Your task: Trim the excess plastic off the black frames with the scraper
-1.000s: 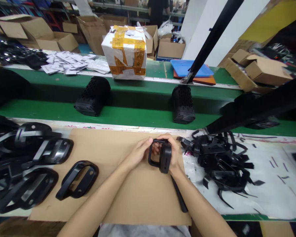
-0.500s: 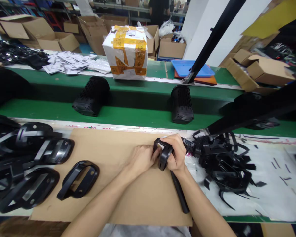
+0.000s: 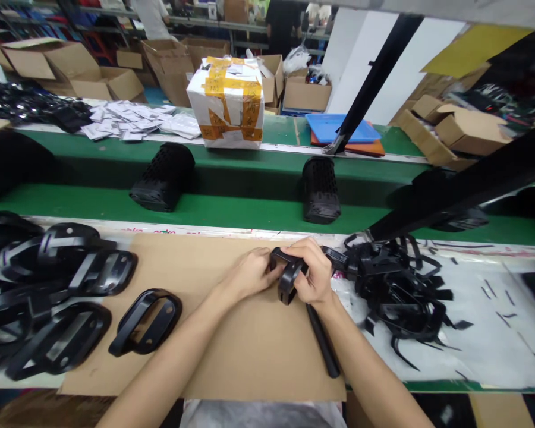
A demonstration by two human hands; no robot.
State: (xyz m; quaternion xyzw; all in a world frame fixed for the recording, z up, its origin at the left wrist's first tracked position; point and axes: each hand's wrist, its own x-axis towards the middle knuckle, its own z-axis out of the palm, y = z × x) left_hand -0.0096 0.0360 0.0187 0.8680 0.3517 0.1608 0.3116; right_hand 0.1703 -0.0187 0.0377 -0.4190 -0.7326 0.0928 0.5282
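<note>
Over the cardboard sheet (image 3: 249,351), both hands hold a black plastic bracket with a curved strap-like handle (image 3: 288,284). My left hand (image 3: 252,274) pinches its left end, fingertips partly hidden at the frame's opening. My right hand (image 3: 313,274) is wrapped round the right side, with the thumb below and fingers over the top. Beneath my right wrist lies a long black tool handle (image 3: 323,342); its upper end is hidden by the hand. A similar bracket with a looped handle (image 3: 147,321) rests on the cardboard to the left.
More black brackets (image 3: 62,333) are heaped at the left. At the right sits a tangled pile of black straps and frames (image 3: 405,297). Behind runs a green conveyor (image 3: 232,208) carrying black perforated housings (image 3: 321,190). A black post (image 3: 374,83) slants up beyond a taped white box (image 3: 226,107).
The camera view has shifted slightly. Both hands still hold the bracket in nearly the same place, and the left hand's fingers have moved a little at its end.
</note>
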